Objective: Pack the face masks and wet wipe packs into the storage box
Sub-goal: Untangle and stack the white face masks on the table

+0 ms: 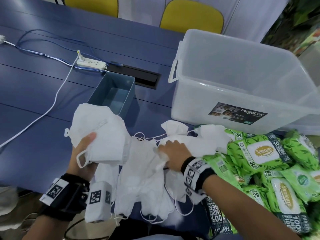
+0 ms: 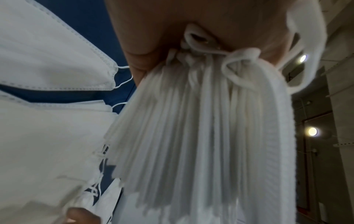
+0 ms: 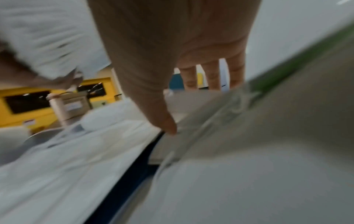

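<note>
1. At the near edge of the blue surface (image 1: 34,104), your loose face masks (image 1: 147,184) lie spread in a white heap, ear loops trailing off the edge.
2. Your left hand (image 1: 81,151) has its grip closed around a thick stack of masks (image 1: 102,135), thumb on top; the left wrist view shows the stack's (image 2: 201,136) folded edges fanned out below your palm (image 2: 172,27), lifted above the heap.
3. Your right hand (image 1: 173,153) rests palm down on the heap near the middle of the near edge. In the head view the fingers look bent into the masks; the right wrist view is blurred and shows the fingers (image 3: 212,75) fairly straight, so I cannot tell whether this grip holds anything.
4. The green wet wipe packs (image 1: 263,153) are piled at the near right corner, touching the masks.
5. Beyond the masks stands a small blue bin (image 1: 114,90), open and tilted.
6. The clear storage box (image 1: 242,80) stands upright on the right side, just beyond the wipe packs, lid off.
7. Farther left lie a white power strip (image 1: 90,64) and its cables; yellow chairs (image 1: 192,16) stand past the far edge.
</note>
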Tool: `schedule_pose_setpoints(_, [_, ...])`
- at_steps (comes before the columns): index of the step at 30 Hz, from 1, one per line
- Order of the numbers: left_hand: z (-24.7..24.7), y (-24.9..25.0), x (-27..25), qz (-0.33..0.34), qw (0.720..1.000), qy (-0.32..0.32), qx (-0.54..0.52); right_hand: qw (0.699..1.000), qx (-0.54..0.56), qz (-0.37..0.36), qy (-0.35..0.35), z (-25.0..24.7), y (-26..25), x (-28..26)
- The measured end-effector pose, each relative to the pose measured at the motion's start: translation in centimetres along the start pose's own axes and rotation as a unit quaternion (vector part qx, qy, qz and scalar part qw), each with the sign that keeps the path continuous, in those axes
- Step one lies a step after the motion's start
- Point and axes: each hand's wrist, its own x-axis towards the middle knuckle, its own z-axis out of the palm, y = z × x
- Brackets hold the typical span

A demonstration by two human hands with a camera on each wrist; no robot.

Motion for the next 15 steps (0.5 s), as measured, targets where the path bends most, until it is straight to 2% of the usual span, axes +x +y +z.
schedule_pose_setpoints(2, [0.1, 0.3, -0.1, 0.006, 1.000, -0.028, 0.004, 0.995, 0.079, 0.026, 0.056, -2.2, 1.1, 0.9])
schedule_pose_setpoints(4, [0.4, 0.5, 0.0, 0.006, 0.999, -0.035, 0.005, 0.981, 0.112, 0.073, 0.139, -4.2, 2.5, 1.1])
schedule_pose_setpoints(8, [0.6, 0.7, 0.0, 0.010, 0.999, -0.036, -0.002, 0.938, 0.134, 0.142, 0.286, -6.6, 5.2, 0.2])
schedule_pose_setpoints(10, [0.6, 1.0, 0.2, -0.002, 0.999, -0.045, -0.008, 0.912, 0.167, 0.164, 0.338, -6.5, 6.8, -0.4])
schedule_pose_setpoints(11, [0.5, 1.1, 0.4, -0.009, 0.999, -0.044, -0.010, 0.906, 0.181, 0.173, 0.341, -6.3, 7.4, -0.9])
schedule_pose_setpoints(12, [0.5, 1.3, 0.6, -0.016, 0.999, -0.038, -0.017, 0.915, 0.184, 0.180, 0.312, -5.9, 7.9, -1.5])
schedule_pose_setpoints(15, [0.3, 1.3, 1.4, -0.017, 0.999, -0.034, -0.019, 0.977, 0.141, 0.145, 0.064, -4.1, 7.8, -4.1])
